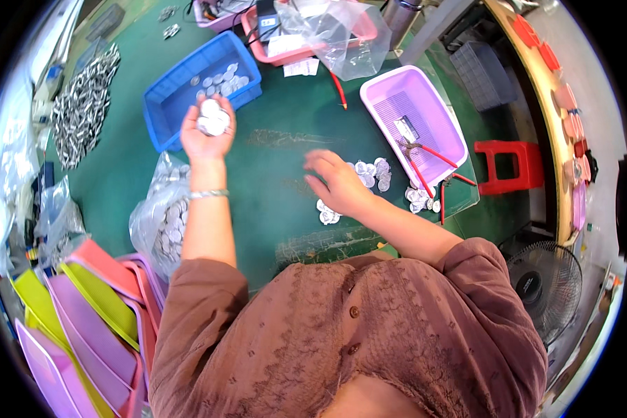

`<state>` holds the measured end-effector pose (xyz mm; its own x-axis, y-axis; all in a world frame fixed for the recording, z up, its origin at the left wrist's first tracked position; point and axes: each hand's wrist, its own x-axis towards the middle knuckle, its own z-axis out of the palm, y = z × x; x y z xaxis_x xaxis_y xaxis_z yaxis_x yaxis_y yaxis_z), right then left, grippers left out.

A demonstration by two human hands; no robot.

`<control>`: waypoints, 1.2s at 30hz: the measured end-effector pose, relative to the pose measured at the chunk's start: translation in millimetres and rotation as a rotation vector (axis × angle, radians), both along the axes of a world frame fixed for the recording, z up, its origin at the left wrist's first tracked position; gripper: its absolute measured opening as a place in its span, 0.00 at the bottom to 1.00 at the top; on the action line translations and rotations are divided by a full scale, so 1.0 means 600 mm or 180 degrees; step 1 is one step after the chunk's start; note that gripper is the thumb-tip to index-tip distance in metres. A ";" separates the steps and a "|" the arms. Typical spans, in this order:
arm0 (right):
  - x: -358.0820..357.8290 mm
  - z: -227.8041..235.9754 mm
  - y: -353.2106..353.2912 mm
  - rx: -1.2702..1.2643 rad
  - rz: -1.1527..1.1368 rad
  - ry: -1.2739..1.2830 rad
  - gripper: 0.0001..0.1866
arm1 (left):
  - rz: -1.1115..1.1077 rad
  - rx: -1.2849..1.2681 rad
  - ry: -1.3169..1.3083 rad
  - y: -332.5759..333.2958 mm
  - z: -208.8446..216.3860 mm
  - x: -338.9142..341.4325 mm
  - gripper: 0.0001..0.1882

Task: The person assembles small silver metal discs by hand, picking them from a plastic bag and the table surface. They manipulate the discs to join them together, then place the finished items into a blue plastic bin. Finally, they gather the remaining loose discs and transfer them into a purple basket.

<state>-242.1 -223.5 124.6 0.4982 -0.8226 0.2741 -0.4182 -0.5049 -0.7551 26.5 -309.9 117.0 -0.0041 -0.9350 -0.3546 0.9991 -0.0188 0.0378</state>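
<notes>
My left hand (207, 145) is palm up by the near right edge of a blue bin (161, 111), with several round silvery discs (214, 120) cupped in it. More loose discs (223, 82) lie on the bin's floor. Over the green table, my right hand (333, 181) is held with its fingers apart and nothing visible in them. Beside it lie a pile of discs (377, 172) and a smaller pile (327, 212) near the wrist. A clear plastic bag (161, 216) full of discs rests next to my left forearm.
A purple basket (377, 90) stands at the right, with red-handled pliers (425, 164) across its rim and another disc pile (419, 200) nearby. A heap of metal parts (83, 104) lies far left. Stacked plastic trays (94, 313), a red stool (512, 167) and a fan (545, 289) flank me.
</notes>
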 end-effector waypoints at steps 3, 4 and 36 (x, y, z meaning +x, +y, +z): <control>-0.054 -0.037 0.031 0.0051 -0.0330 0.0314 0.11 | 0.0367 0.0205 -0.0793 -0.084 0.003 0.067 0.12; -0.074 -0.048 0.045 0.0129 -0.0442 0.0404 0.11 | 0.0470 0.0427 -0.0982 -0.106 0.000 0.080 0.12; -0.384 -0.040 -0.045 -0.0940 -0.1700 0.2632 0.36 | -0.2139 0.0512 -0.4280 0.153 -0.039 -0.390 0.24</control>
<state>-472.6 -250.5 100.4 0.2117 -0.9477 0.2387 -0.9757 -0.2192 -0.0047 -207.7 -217.8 93.4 -0.0013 -0.8432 -0.5375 0.0276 -0.5374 0.8429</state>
